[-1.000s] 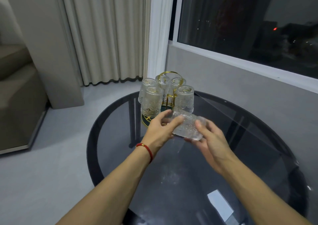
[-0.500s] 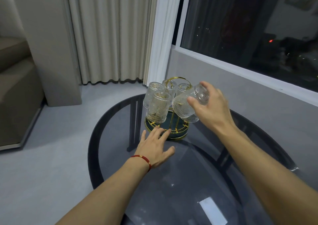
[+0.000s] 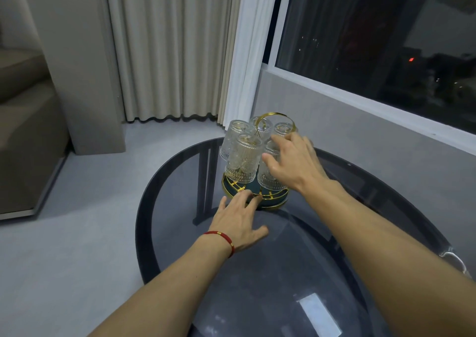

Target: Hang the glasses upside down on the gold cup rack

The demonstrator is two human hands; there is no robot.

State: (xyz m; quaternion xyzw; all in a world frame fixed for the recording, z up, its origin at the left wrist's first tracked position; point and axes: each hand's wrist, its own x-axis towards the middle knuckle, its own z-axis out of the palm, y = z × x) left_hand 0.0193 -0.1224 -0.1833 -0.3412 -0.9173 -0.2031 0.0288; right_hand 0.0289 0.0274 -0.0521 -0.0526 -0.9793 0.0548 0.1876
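- Right hand (image 3: 293, 164) grip: fingers curled loosely around the near-right glass (image 3: 270, 179), which sits upside down on the gold cup rack (image 3: 257, 195); whether the fingers are pressing or already slackening cannot be told.
- Left hand (image 3: 239, 220) grip: flat and spread, holding nothing, fingertips (image 3: 244, 195) touching the rack's gold base rim on the smoked-glass surface (image 3: 283, 272).
- Rack load: several ribbed glasses crowd around the ring handle (image 3: 277, 120), mouths down, nearly touching one another.
- Risk: if the right hand pulls away sideways, it may drag the glass off its peg or knock it into the front-left glass (image 3: 242, 161); the tight packing leaves little room.
- Risk: the rack could skid on the slick surface if the left hand lifts off before the glass is settled.
- Risk: an unseated glass would tip onto the hard tabletop; peg contact is hidden from view.
- Change from half a second ago: the glass was then tilted in the air beside the rack; it now stands vertical among the others, and the right hand has come down with it. The left hand has stayed at the base.
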